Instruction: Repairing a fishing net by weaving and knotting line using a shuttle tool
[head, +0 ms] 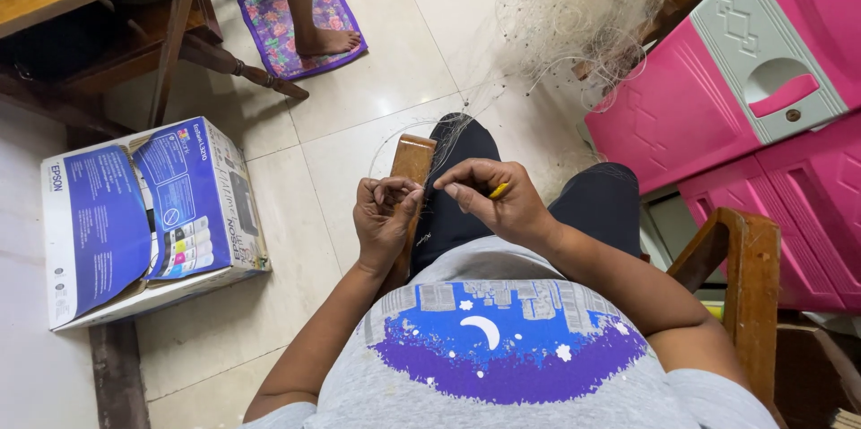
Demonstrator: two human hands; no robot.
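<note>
Two hands over the lap | left hand (384, 214) fingers curled shut on thin net thread beside a wooden gauge (412, 164) | right hand (493, 200) pinches a yellow needle (500, 190) | fishing net (583, 8) mostly bunched beyond the gauge, progress unclear | blue-white printer box (148, 218) left of gauge.

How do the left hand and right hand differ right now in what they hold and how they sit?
The left hand pinches fine thread against a flat wooden strip; the right hand grips a small yellow tool. The left hand is curled with knuckles up; the right hand reaches across, its fingers pointing towards the left. Both work close together over the lap, on the pale net.
</note>
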